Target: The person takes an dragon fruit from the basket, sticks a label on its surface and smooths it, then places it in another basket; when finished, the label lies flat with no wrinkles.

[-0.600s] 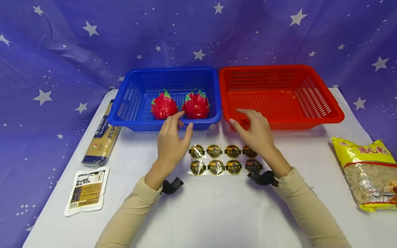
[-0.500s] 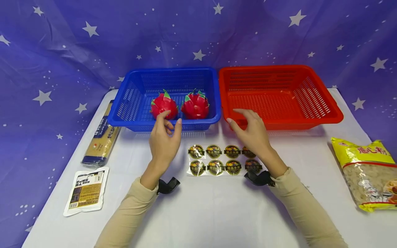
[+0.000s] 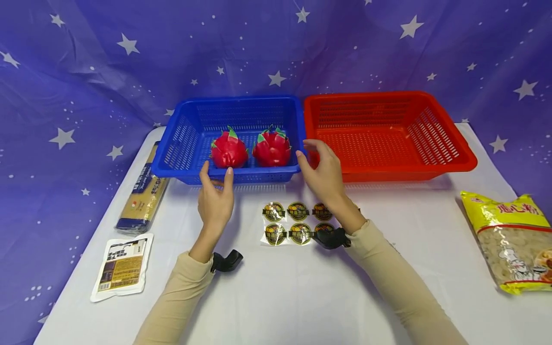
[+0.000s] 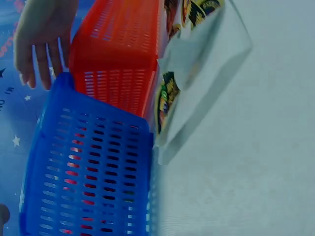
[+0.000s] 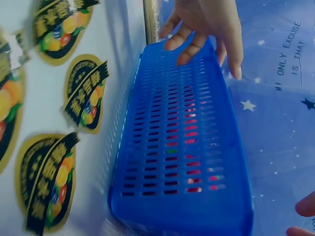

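Two red dragon fruits with green tips, the left one (image 3: 229,149) and the right one (image 3: 272,148), sit in the blue basket (image 3: 233,171). My left hand (image 3: 215,201) is at that basket's front rim, thumb and forefinger spread and pointing up; in the right wrist view the hand (image 5: 211,24) hangs over the basket's far end, fingers loosely bent. My right hand (image 3: 324,178) reaches the basket's front right corner with thumb and fingers apart; the left wrist view shows this hand (image 4: 47,37) with straight fingers. Neither hand visibly grips anything; rim contact is unclear.
A red basket (image 3: 388,168) adjoins the blue one on the right. A sheet of round fruit stickers (image 3: 286,222) lies in front, partly under the right wrist. Spaghetti (image 3: 142,201) and a white pouch (image 3: 122,268) lie left, a yellow pasta bag (image 3: 513,244) far right.
My left hand has moved left and slightly down, away from above the fruits to the blue basket's front rim. My right hand has shifted left from the red basket to the blue basket's corner.
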Available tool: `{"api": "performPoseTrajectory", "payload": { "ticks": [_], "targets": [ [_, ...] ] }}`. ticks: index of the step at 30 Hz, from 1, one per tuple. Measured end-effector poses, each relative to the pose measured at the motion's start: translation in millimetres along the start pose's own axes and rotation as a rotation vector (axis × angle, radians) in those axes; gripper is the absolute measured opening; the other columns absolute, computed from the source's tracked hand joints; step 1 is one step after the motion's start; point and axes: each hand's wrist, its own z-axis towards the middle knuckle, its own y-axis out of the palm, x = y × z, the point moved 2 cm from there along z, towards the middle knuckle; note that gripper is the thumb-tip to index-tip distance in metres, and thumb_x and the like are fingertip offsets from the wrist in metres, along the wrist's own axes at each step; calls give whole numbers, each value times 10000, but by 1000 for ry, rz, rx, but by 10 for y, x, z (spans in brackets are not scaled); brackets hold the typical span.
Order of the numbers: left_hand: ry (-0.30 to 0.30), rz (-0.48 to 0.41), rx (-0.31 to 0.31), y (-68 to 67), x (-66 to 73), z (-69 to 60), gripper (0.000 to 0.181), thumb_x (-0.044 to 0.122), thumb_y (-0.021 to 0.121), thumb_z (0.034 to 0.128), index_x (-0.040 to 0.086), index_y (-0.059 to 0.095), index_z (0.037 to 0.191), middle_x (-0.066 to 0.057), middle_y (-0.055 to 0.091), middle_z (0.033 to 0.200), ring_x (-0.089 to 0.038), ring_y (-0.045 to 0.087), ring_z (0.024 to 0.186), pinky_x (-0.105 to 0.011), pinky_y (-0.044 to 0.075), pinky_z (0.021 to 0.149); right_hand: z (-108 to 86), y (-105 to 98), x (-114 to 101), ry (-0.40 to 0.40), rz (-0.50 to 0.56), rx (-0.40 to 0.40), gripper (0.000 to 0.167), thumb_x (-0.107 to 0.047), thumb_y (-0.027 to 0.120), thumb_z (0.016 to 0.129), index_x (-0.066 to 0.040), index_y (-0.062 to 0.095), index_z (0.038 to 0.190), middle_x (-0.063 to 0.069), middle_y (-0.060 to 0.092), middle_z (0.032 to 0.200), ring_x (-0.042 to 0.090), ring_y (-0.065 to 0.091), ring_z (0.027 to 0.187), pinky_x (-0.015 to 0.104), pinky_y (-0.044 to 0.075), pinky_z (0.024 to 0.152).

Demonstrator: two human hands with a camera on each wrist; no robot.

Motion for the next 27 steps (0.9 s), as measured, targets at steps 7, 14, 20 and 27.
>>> {"api": "performPoseTrajectory", "payload": {
  "ticks": [7, 14, 20, 27],
  "targets": [
    [-34, 27, 15, 51, -59, 28, 745, 671, 442, 800, 229, 267, 1374, -215, 256, 1236, -363, 480, 888, -475, 413, 692, 161, 302, -21, -46, 129, 30, 269, -164, 599, 846, -9, 587, 1065, 150, 634, 1032, 268, 601, 918, 369, 478, 830],
    [-39, -7, 10, 80, -48, 10, 741, 650, 477, 796, 207, 267, 1352, -304, -33, 1442, -467, 226, 1310, -546, 299, 1002, 333, 511, -137, -53, 91, -24, 329, -233, 595, 848, -37, 568, 1111, 118, 594, 1087, 271, 567, 978, 377, 459, 866],
    [-26, -11, 5, 124, -68, -7, 748, 655, 459, 802, 211, 245, 1366, -313, -83, 1462, -476, 227, 1312, -563, 286, 1008, 480, 643, -175, 9, -50, -177, 485, -281, 564, 858, -90, 436, 1285, 104, 447, 1295, 223, 450, 1185, 342, 361, 1021],
    [-20, 6, 17, 135, -80, -8, 741, 672, 441, 800, 233, 244, 1364, -306, -80, 1466, -517, 318, 1240, -574, 316, 968, 569, 765, -125, 164, -166, -388, 739, -361, 574, 852, -102, 180, 1420, 207, 180, 1434, 370, 266, 1295, 509, 275, 1063]
  ]
}}
